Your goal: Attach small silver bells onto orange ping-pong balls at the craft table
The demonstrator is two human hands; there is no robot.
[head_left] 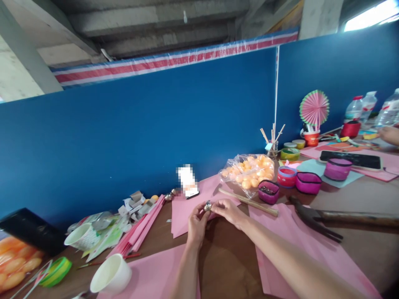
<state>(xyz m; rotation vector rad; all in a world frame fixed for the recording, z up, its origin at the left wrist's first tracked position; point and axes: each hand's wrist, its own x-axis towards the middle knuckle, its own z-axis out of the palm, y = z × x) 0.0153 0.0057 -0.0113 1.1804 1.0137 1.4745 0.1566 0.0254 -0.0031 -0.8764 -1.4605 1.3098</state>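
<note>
Over the brown table, my left hand pinches a small shiny metallic ball, like a jingle bell, between thumb and fingers. From the other side my right hand meets it, its thumb and fingertips closed against the ball's edge. Whether the right fingers hold a finer part is too small to tell. Pink paper sheets lie behind and beside my hands. Similar shiny balls rest further back, near a phone propped upright.
Right of my hands lie a small wooden-handled hammer, a large claw hammer and purple fabric cups. Orange balls fill a clear bag. At left stands a white paper cup. Another person's hand shows far right.
</note>
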